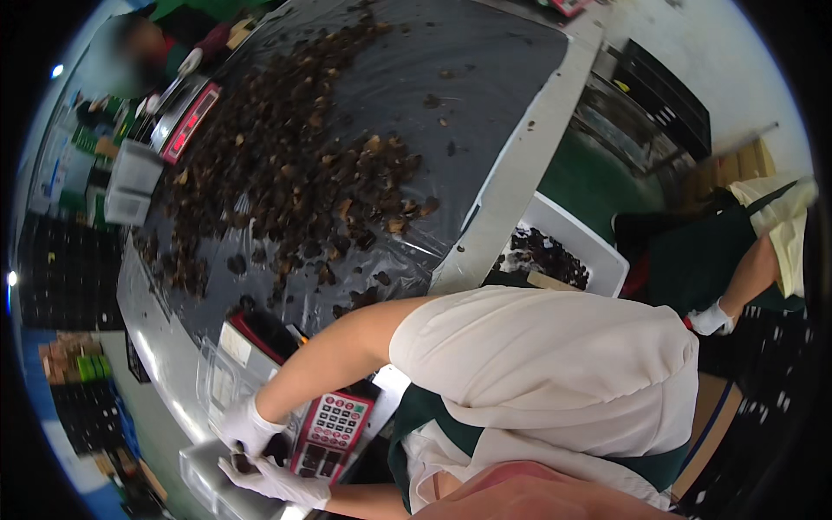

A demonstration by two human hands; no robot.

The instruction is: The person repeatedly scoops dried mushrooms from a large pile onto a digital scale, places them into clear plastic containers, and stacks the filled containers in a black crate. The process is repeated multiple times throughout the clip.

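Note:
My right hand, in a white glove, reaches from the upper side over a scale with a red keypad panel. My left hand, gloved too, is close below it. A small dark brown piece, apparently mushroom, is between the fingertips of both hands. Another dark piece shows beside the right palm. Under the left hand is a clear plastic container; another clear container lies above the hands. A large heap of dark brown mushroom-like pieces covers part of the black plastic sheet.
Across the table a co-worker handles a second red scale beside stacked clear containers. Another co-worker's gloved hand is at the right. A white tub with dark pieces stands by the table edge. Black crates are stacked at left.

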